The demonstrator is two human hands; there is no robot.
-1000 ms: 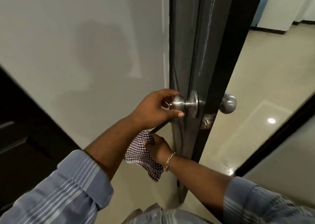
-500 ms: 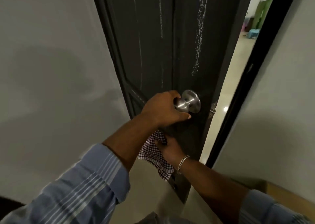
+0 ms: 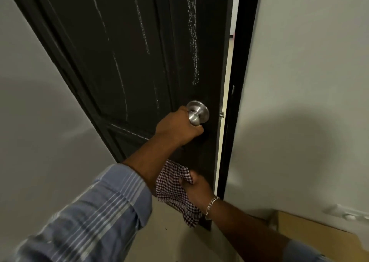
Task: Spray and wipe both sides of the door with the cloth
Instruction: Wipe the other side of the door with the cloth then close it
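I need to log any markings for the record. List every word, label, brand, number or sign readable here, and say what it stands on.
None: no readable text shows in this view.
The dark door carries only pale streaks, no lettering.
The metal knob, gripped by the left hand, shows no brand mark.
The checked cloth, held in the right hand, has a pattern only.
The cardboard box at lower right shows no print.

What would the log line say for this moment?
left hand: grips knob | right hand: holds cloth | door: nearly closed, spray streaks unwiped
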